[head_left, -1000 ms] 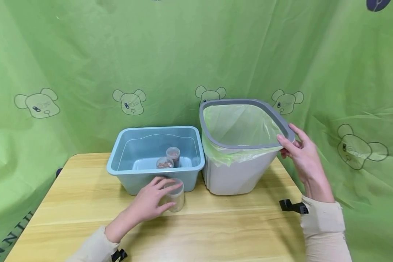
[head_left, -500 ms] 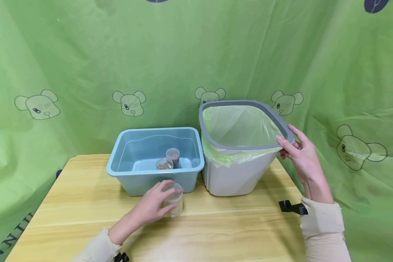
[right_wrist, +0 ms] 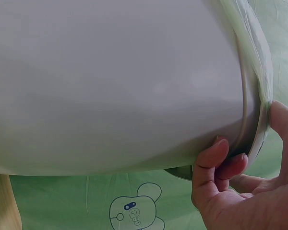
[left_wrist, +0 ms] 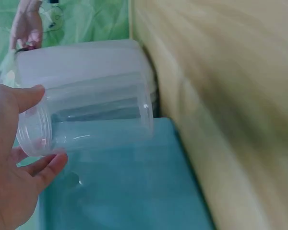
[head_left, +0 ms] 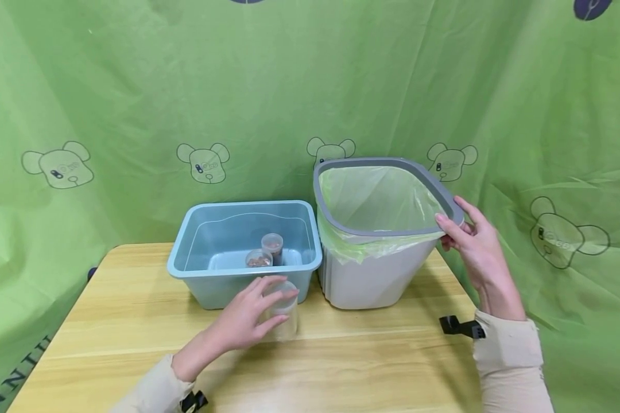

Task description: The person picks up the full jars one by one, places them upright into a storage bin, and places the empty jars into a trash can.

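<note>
My left hand (head_left: 245, 315) grips a clear plastic jar (left_wrist: 96, 112) around its top end, thumb on one side and fingers on the other. No contents show through its see-through wall in the left wrist view. The jar is upright in front of a blue tub (head_left: 201, 281). My right hand (head_left: 477, 246) holds the grey rim (head_left: 434, 180) of a white trash bin (head_left: 367, 281), thumb over the top and fingers curled under the edge. The right wrist view shows those fingertips (right_wrist: 213, 151) against the underside of the rim.
Two small clear jars stand inside the tub; the front jar (head_left: 259, 259) and the rear jar (head_left: 272, 244) hold brownish contents. A pale green bag (head_left: 382, 198) lines the bin. Both containers stand on a wooden table (head_left: 341, 367) before a green curtain (head_left: 268, 86).
My left hand has shifted the clear jar a little toward me, then slightly to the right. My right hand stays on the bin's rim.
</note>
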A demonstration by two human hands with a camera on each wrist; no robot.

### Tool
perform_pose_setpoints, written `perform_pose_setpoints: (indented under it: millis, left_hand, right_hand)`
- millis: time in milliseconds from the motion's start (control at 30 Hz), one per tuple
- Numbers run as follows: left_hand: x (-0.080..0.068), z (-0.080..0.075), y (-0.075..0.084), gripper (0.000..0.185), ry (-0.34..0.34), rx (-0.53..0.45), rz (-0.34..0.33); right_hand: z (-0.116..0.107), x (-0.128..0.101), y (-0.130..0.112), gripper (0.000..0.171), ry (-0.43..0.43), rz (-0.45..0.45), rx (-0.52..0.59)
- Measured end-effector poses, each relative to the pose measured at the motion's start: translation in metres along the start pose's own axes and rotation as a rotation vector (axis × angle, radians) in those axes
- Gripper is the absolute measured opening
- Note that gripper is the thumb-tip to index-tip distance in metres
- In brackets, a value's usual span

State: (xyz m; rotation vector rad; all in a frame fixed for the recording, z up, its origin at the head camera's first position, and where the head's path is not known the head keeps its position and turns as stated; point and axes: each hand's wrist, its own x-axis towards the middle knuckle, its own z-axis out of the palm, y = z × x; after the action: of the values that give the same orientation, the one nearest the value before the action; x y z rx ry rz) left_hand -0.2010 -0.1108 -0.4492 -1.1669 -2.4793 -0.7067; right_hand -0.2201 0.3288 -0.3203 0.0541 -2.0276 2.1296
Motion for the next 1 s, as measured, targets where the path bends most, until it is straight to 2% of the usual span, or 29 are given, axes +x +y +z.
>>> perform_pose_setpoints:
  millis: [167,333,633,833,1000]
  left_hand:
    - [0.019,-0.023,0.008,0.050,0.067,0.018,0.082]
    - [0.042,-0.050,0.011,0.049,0.176,-0.031,0.135]
    - [0.080,-0.095,0.017,0.045,0.419,-0.161,0.154]
    - [0.106,-0.114,0.021,0.047,0.511,-0.191,0.185]
    - [0.127,-0.124,0.026,0.046,0.574,-0.232,0.183]
  right_hand:
    - [-0.001,0.001,0.001,0.093,0.003,0.003,0.001]
    - [-0.002,0.001,0.001,0.093,0.004,0.004,0.010]
    - [0.000,0.002,0.003,0.092,0.003,-0.005,0.016]
    - [-0.001,0.002,0.003,0.092,-0.002,-0.007,0.016]
    - [-0.001,0.003,0.003,0.092,-0.001,-0.007,0.008]
